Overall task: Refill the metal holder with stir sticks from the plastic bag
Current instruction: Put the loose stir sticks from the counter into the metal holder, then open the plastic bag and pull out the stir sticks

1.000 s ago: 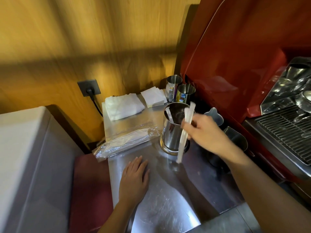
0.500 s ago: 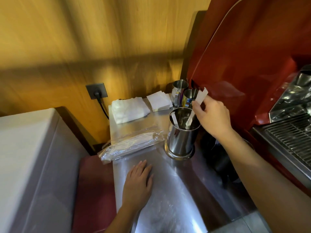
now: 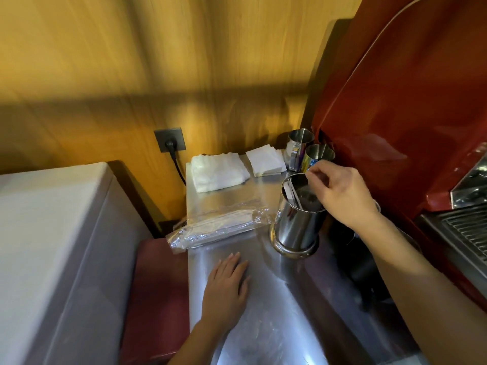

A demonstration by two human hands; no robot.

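The shiny metal holder (image 3: 296,227) stands on the steel counter (image 3: 276,312), with a few white stir sticks (image 3: 292,194) leaning inside against its left wall. My right hand (image 3: 342,196) hovers over the holder's rim, fingers curled and pinched together, and no stick shows between them. The clear plastic bag (image 3: 221,227) of stir sticks lies flat just left of the holder, its end hanging over the counter's left edge. My left hand (image 3: 226,283) rests palm down on the counter in front of the bag and holds nothing.
A folded white cloth (image 3: 218,175) and a napkin stack (image 3: 266,160) lie at the back. Two metal cups (image 3: 300,147) stand behind the holder. The red espresso machine (image 3: 408,114) walls off the right. A plugged wall socket (image 3: 170,140) and a pale cabinet (image 3: 52,259) are at the left.
My right hand carried the stir sticks up over the holder and dropped them in; it now holds none. My left hand stayed flat on the counter.
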